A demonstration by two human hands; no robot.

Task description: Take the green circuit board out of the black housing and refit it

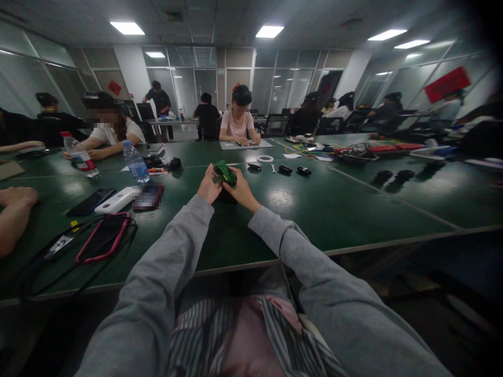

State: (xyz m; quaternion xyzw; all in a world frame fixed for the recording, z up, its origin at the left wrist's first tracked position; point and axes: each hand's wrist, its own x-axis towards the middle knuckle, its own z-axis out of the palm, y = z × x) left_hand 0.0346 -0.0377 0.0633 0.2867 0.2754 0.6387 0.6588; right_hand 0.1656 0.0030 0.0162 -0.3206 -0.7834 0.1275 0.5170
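Observation:
A small green object (225, 174), shiny and perhaps a packet, is held up over the dark green table between both hands. My left hand (209, 186) grips its left side with bent fingers. On the other side, my right hand (241, 191) has its fingers closed on the right edge. Beyond the hands lie a white ring (264, 158), a small silver piece (273, 168) and black oval items, one of them (285, 169) to the right of the silver piece.
Left on the table (168, 246) are a water bottle (135, 163), a red-capped bottle (79, 155), phones, a pink-edged pouch (104, 238) and straps. Another person's hand (18, 201) rests at far left. Cables (314, 148) lie back right. A person (238, 123) sits opposite.

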